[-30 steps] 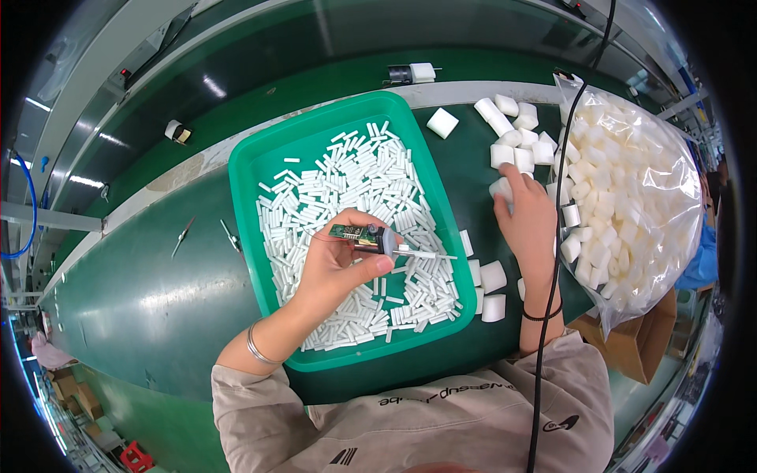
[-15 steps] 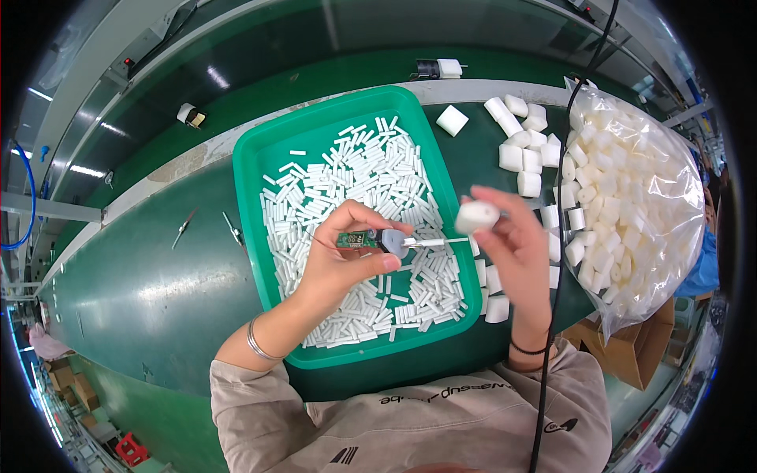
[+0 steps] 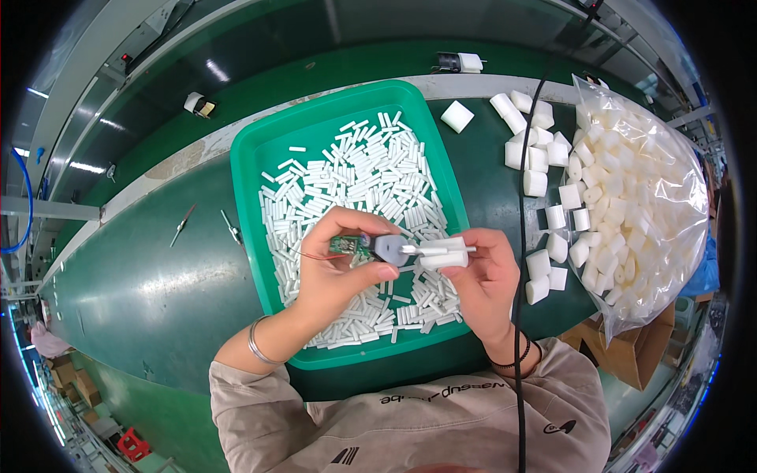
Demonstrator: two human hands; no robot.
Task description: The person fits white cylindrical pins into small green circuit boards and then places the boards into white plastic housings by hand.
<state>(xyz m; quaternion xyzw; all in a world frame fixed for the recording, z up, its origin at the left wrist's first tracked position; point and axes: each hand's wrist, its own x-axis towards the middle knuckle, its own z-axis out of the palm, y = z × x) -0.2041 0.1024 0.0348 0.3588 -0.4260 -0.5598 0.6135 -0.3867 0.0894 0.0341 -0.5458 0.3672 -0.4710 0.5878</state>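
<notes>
- Left hand (image 3: pixel 343 272) is clamped on a small board (image 3: pixel 347 245) with a grey tip (image 3: pixel 388 248) and thin red wires trailing left; it sits over the middle of the tray (image 3: pixel 260 158).
- Right hand (image 3: pixel 481 276) pinches a white block (image 3: pixel 443 254). A white rod (image 3: pixel 461 250) runs through the block, pointing at the grey tip.
- The two hands are close together, the parts meeting between them.
- Keep rod and tip on one line; push straight, without twist. Hold the board by its edges, clear of the wires.
- Work above the tray, so that a dropped part lands among the white sticks (image 3: pixel 355 181).
- Right: loose white blocks (image 3: pixel 532 158) on the belt (image 3: pixel 142 299), then a clear bag (image 3: pixel 646 197) of them. A black cable (image 3: pixel 520 315) hangs near the right wrist; avoid snagging it.
- Left: open belt, with two small tools (image 3: pixel 183 225) lying well apart from the hands.
- Near: the tray's rim is close to the body; little room there.
</notes>
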